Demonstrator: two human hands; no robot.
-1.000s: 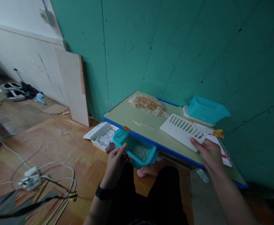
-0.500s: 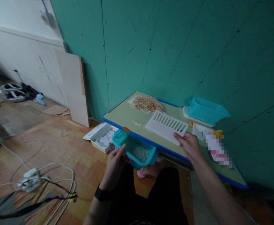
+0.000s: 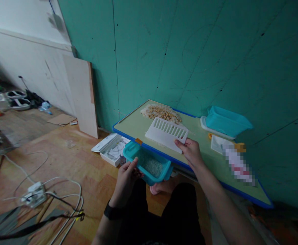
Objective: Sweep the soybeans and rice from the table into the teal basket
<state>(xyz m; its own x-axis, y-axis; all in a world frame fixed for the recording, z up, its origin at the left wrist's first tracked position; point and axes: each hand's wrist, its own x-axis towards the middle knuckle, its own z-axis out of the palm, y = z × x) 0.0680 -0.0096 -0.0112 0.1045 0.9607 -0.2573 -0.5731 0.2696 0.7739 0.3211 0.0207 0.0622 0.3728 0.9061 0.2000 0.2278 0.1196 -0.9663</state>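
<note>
My left hand point(image 3: 129, 170) grips the near rim of a teal plastic container point(image 3: 152, 178), held just under the table's front edge. Pale grains like rice point(image 3: 151, 166) cover its bottom. In my right hand point(image 3: 189, 151) is a white slotted scraper point(image 3: 164, 134), pinched at its right corner and lying low over the tabletop point(image 3: 136, 124). Some pale grains lie along the scraper's near edge. Behind it spreads a pile of yellowish beans mixed with pale grains point(image 3: 161, 113).
A second teal container point(image 3: 228, 121) and a white lid point(image 3: 206, 126) sit at the table's back right, near a pixelated packet point(image 3: 238, 163). An open white box point(image 3: 110, 149) is on the floor. A power strip point(image 3: 34, 194) with cables lies at left. A green wall point(image 3: 144, 61) stands behind.
My right hand has moved left with the scraper across the tabletop, toward the loose grains near the front edge. My left hand and the container have stayed nearly in place.
</note>
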